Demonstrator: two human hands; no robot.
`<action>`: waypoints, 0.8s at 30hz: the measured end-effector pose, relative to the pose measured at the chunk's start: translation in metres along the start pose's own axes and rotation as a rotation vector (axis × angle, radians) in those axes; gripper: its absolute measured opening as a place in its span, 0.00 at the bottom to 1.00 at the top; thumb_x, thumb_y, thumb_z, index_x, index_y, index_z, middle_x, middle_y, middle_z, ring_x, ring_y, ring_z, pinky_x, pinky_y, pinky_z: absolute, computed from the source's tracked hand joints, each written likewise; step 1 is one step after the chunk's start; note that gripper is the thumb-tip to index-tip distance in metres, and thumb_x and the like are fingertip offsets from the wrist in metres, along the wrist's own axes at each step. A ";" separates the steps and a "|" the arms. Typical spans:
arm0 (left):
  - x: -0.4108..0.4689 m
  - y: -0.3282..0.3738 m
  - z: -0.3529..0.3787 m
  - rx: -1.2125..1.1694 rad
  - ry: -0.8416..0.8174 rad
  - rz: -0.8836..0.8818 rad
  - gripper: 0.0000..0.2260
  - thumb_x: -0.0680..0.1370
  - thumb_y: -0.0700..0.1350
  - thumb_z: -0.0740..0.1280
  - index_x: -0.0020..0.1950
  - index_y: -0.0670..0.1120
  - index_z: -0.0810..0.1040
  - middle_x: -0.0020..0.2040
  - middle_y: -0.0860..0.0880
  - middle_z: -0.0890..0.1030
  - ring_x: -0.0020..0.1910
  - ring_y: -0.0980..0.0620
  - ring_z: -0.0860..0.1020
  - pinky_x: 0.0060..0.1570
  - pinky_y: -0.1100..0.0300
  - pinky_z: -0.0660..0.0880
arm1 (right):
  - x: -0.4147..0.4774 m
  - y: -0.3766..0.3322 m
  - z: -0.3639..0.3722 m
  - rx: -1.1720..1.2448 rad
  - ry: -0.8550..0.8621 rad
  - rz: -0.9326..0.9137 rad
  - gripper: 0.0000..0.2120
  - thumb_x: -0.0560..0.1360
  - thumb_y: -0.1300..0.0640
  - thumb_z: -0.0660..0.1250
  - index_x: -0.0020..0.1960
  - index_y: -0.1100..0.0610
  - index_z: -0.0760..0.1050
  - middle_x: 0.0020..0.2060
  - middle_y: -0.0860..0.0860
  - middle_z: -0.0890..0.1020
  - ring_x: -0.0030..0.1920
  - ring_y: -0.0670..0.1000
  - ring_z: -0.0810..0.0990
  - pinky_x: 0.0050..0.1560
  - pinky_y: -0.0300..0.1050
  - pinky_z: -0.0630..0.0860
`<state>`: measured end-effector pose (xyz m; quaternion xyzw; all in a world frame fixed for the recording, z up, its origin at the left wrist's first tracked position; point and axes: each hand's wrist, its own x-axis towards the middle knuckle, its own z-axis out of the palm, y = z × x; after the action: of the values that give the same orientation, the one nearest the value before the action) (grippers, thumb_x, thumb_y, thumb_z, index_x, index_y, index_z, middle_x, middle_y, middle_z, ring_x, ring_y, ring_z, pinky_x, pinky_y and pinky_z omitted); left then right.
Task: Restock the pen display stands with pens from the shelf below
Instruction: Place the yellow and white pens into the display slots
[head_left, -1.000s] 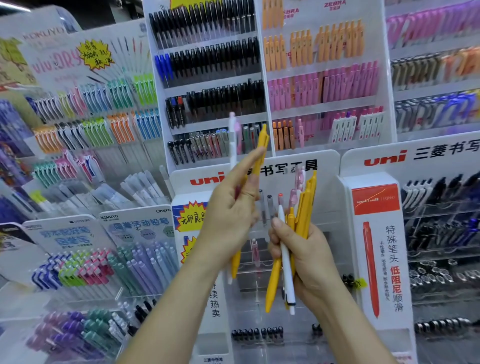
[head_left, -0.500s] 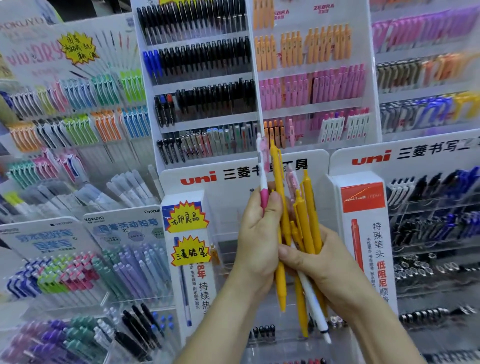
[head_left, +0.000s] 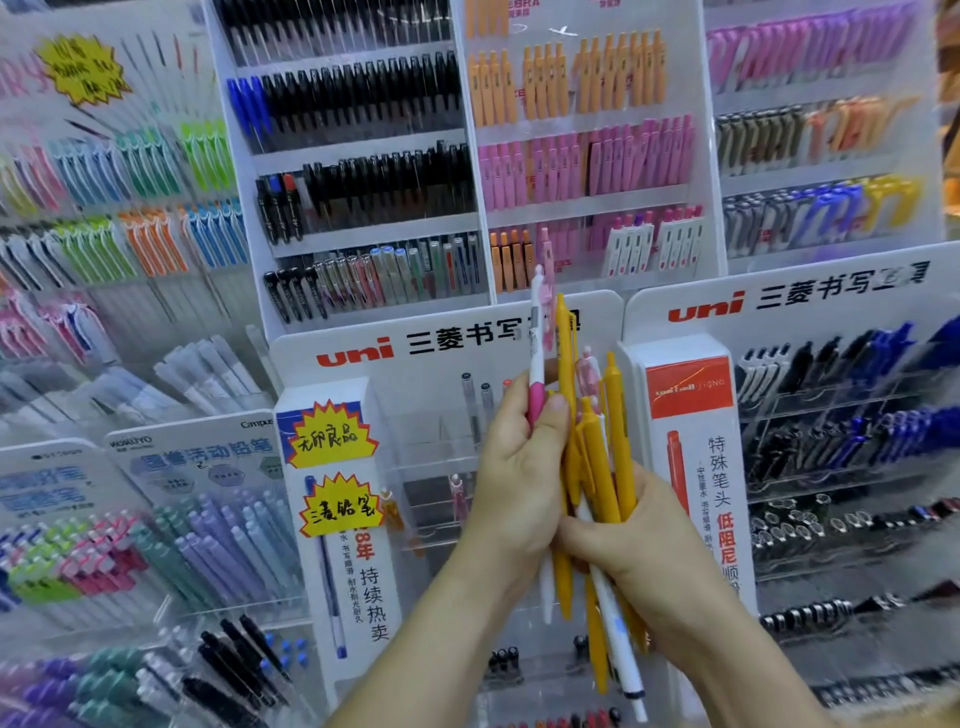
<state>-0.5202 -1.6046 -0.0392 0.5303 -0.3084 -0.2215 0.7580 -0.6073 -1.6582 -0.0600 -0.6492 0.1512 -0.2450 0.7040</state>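
A sec earlier the hands were apart, L raised w/ two pens. Now the L hand (head_left: 519, 483) had dropped against the R hand (head_left: 644, 551), so the pens were one bundle again, prob. sorting by colour, nothing slotted yet. L pinched a pink-white pen (head_left: 537, 374), prob. a yellow one too. R clutched the yellow pens (head_left: 615, 447) & a white pen (head_left: 618, 639). The bundle hung before the uni stand (head_left: 363, 358), nr its top right corner. Behind stood the Zebra stand (head_left: 587, 205) w/ orange & pink rows, and acrylic pen racks (head_left: 156, 244) lay to the left.

Bright even light, blurred edges (wide-angle warp)
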 end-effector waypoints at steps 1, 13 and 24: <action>0.001 0.001 0.000 -0.034 0.015 -0.037 0.10 0.82 0.40 0.58 0.56 0.47 0.79 0.45 0.49 0.83 0.44 0.55 0.81 0.45 0.63 0.78 | 0.002 -0.002 -0.001 -0.002 -0.012 0.004 0.09 0.70 0.73 0.71 0.40 0.61 0.76 0.29 0.56 0.80 0.33 0.54 0.82 0.35 0.45 0.80; 0.044 0.043 -0.018 -0.064 0.132 0.001 0.13 0.84 0.43 0.54 0.46 0.40 0.74 0.34 0.48 0.80 0.36 0.51 0.79 0.41 0.56 0.79 | 0.009 0.012 -0.015 -0.133 -0.166 0.130 0.21 0.57 0.52 0.78 0.46 0.59 0.77 0.33 0.55 0.73 0.36 0.51 0.74 0.42 0.46 0.75; 0.044 0.035 -0.086 0.876 0.157 0.214 0.18 0.81 0.55 0.55 0.49 0.43 0.75 0.30 0.54 0.67 0.27 0.57 0.63 0.28 0.58 0.61 | 0.019 0.017 -0.028 0.060 -0.077 0.136 0.42 0.42 0.46 0.84 0.46 0.69 0.76 0.37 0.64 0.77 0.33 0.53 0.80 0.30 0.39 0.77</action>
<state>-0.4280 -1.5643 -0.0179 0.7814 -0.3675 0.0503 0.5019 -0.6041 -1.6914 -0.0781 -0.6250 0.1605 -0.1758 0.7435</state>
